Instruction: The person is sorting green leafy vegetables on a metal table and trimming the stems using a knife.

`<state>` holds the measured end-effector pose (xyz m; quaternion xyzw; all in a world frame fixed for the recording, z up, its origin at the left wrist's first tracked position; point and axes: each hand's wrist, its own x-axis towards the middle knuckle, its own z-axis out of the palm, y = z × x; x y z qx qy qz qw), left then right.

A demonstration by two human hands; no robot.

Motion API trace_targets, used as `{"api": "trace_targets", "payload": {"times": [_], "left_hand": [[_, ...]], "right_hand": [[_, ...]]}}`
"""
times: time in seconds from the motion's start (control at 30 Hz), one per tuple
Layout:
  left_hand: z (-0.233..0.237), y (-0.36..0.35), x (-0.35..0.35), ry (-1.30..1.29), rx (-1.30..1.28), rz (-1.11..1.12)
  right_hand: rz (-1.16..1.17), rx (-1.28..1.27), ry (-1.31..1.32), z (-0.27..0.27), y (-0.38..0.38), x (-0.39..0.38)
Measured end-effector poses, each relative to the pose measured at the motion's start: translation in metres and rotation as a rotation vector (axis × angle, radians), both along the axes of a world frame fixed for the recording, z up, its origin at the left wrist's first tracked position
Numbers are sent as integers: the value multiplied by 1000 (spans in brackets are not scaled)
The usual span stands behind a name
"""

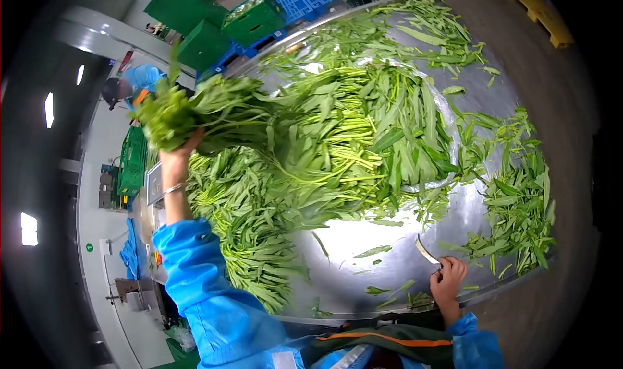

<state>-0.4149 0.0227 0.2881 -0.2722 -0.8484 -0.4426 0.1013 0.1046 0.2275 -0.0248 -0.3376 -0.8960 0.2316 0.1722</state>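
Observation:
My left hand (182, 150) is raised at the far left of the metal table, closed around a bunch of leafy greens that look like water spinach (224, 106). Its stems trail to the right over the pile and are partly blurred. Near the front edge, my right hand (448, 278) grips a small curved knife (426, 250), its pale blade pointing up and left; the handle is hidden in my fingers. Between the hands lies a large heap of the same greens (344, 129), pale stems in the middle and leaves to the right, partly on clear plastic (451, 126).
Loose leaves (513, 200) cover the table's right side, and scraps dot the steel tabletop (350, 265). Green crates (253, 20) stand beyond the far edge beside a blue pallet (311, 2). A person in blue (144, 77) is at the upper left. A yellow stand (542, 15) sits at upper right.

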Motion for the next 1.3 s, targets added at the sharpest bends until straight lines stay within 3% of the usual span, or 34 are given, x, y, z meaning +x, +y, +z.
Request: {"api": "trace_targets", "payload": {"times": [0.1,0.17,0.2,0.23,0.4,0.43,0.5,0.53,0.6,0.67,0.73,0.77,0.9,0.93,0.97,1.03,1.07,1.1,1.17,1.2,1.27,1.3], "left_hand": [[44,-39,41,110,226,-149],[56,-82,42,-30,339,-162],[59,-96,41,-75,375,-113],[58,-106,42,-54,426,-260],[71,-116,88,-81,582,-366],[67,-118,95,-94,603,-344],[59,-119,106,-136,631,-310],[52,-118,112,-143,569,-404],[34,-113,120,-211,587,-507],[12,-112,129,-252,582,-536],[-8,-107,144,-368,657,-502],[-24,-114,145,-410,685,-483],[-74,-170,160,-575,862,-276],[-84,-190,162,-635,976,-233],[-94,-211,162,-697,1082,-184],[-102,-242,163,-707,1138,-154],[-91,-231,172,-740,1058,-306],[-91,-230,171,-751,1202,-314],[-83,-206,179,-802,935,-520],[-76,-190,182,-839,773,-608],[-71,-146,190,-906,340,-637],[-71,-115,200,-872,95,-614]], "right_hand": [[3,-3,-8,0,-1,4],[5,-24,-31,-2,0,5],[16,2,-38,-5,0,6],[24,4,-41,-6,0,6],[-36,39,-1,3,-5,-1],[-67,41,32,11,-7,-13],[146,-216,299,70,-21,-76],[328,-280,440,113,-34,-112],[632,-138,665,195,-58,-181],[703,-138,831,243,-87,-232],[803,-152,639,257,-109,-262],[855,-27,605,244,-115,-273],[724,-38,735,215,-101,-270],[611,-279,754,213,-88,-274],[474,-584,582,234,-73,-276],[377,-1032,653,255,-31,-311],[336,-1067,697,263,-18,-332],[296,-1100,741,268,-12,-345],[287,-1030,370,268,-16,-339],[528,-943,179,267,-30,-318],[917,-1203,-32,231,-65,-260],[1165,-1035,170,187,-83,-233]]}}
